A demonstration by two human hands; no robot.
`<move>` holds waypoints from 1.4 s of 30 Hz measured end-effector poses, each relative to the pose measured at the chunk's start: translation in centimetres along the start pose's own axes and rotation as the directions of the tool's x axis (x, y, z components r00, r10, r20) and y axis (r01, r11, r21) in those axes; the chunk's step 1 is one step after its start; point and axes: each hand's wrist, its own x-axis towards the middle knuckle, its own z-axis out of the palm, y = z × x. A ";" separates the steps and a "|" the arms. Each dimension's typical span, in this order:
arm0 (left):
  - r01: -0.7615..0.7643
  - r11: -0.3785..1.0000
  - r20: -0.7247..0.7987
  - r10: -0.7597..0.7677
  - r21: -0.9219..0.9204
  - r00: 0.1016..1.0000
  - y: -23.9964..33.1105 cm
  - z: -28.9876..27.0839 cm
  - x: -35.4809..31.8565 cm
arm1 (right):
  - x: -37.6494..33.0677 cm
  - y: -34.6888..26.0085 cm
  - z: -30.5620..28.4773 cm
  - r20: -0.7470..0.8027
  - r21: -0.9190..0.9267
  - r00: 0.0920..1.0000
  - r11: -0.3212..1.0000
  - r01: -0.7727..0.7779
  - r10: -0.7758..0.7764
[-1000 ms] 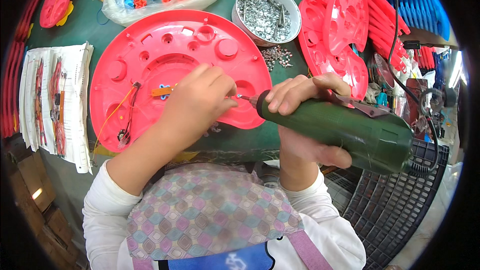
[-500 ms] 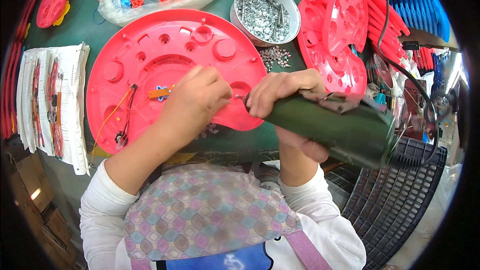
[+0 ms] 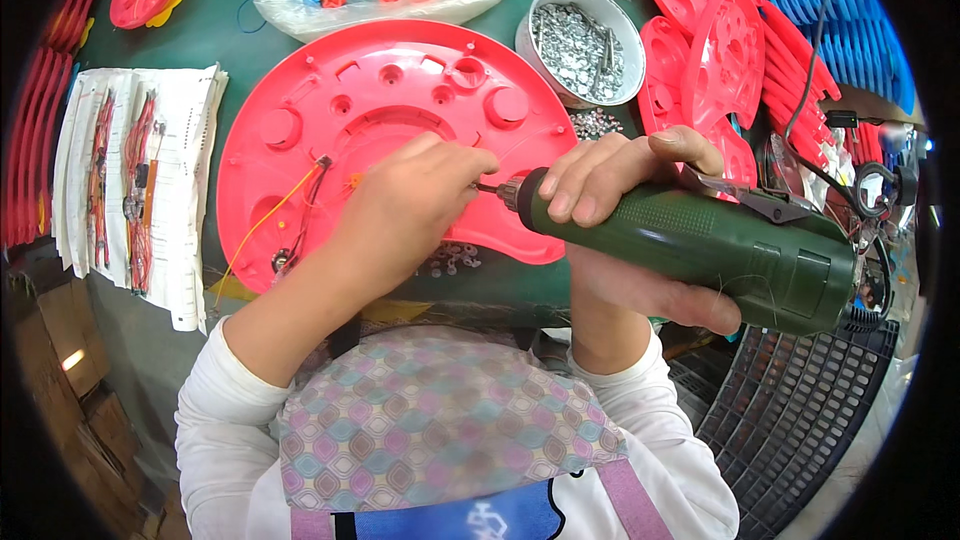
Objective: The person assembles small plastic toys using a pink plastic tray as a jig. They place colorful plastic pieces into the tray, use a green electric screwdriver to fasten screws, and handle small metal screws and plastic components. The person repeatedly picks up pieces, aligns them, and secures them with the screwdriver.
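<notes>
My right hand point(image 3: 625, 180) grips a green electric screwdriver point(image 3: 700, 250), which lies nearly level with its bit toward the left. The fingertips of my left hand point(image 3: 410, 205) are pinched together at the end of the bit; whatever they hold there is hidden. Beneath both hands a kidney-shaped red plastic shell point(image 3: 330, 145) rests on the green table, showing its posts and hollows. Inside its left part are a yellow wire point(image 3: 265, 218) and a dark wire bundle point(image 3: 308, 202) ending in a small round part. My left hand covers the shell's middle.
A white bowl of screws point(image 3: 640, 60) stands beyond the shell, loose small metal pieces point(image 3: 597, 124) beside it. Farther back is a plastic bag point(image 3: 400, 12) of coloured pieces. Papers with wires point(image 3: 185, 210) lie left; red shells point(image 3: 725, 50) and blue parts point(image 3: 840, 25) crowd the right.
The screwdriver has turned so its body shows more fully, and its bit now shows at my left fingertips. My left hand now hides an orange strip on the shell. The whole view has shifted.
</notes>
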 end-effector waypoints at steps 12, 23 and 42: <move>0.013 1.000 0.030 -0.013 0.005 0.999 -0.9 -2.6 -0.5 | 0.8 1.3 1.8 0.007 0.010 1.000 1.000 -0.002 0.002; -0.012 0.994 -0.027 0.015 0.107 1.000 -1.5 -2.2 -0.6 | 1.0 -0.2 4.0 -0.140 -0.194 0.949 0.932 -0.307 0.284; 0.138 0.989 0.064 -0.142 0.056 0.988 -2.8 -1.6 -0.4 | 2.1 -0.4 -2.1 -0.130 -0.091 0.987 0.992 0.086 -0.097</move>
